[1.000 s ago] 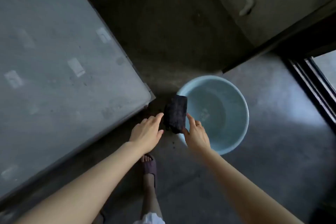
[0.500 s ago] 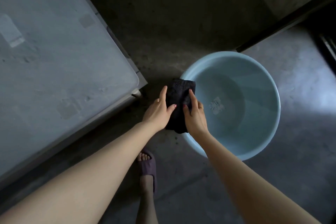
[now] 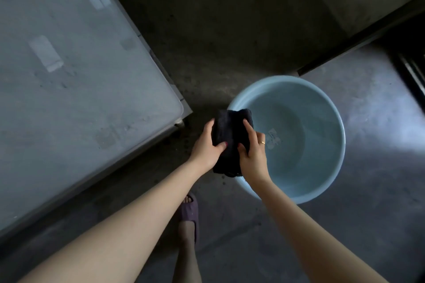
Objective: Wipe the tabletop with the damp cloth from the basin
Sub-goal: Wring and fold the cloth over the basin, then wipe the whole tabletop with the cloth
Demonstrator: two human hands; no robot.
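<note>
Both hands grip a dark folded cloth (image 3: 230,138) over the near-left rim of the pale blue basin (image 3: 322,167). The left hand (image 3: 207,145) and right hand (image 3: 253,151) curl closed around its sides, thumbs on top. The table (image 3: 69,76) stands left, apart, cut off by the frame. The cloth's underside and the fingertips behind it are hidden.

One view only, from the head, looking almost straight down past both outstretched forearms to the concrete floor (image 3: 230,30) below. The wide lens bends the edges: the tabletop (image 3: 69,76) fills the left side, the basin (image 3: 331,181) sits right of centre, and a sandalled foot (image 3: 189,210) shows at the bottom, right under the camera. The hands are near, mid-frame; no second view shares the scene.
</note>
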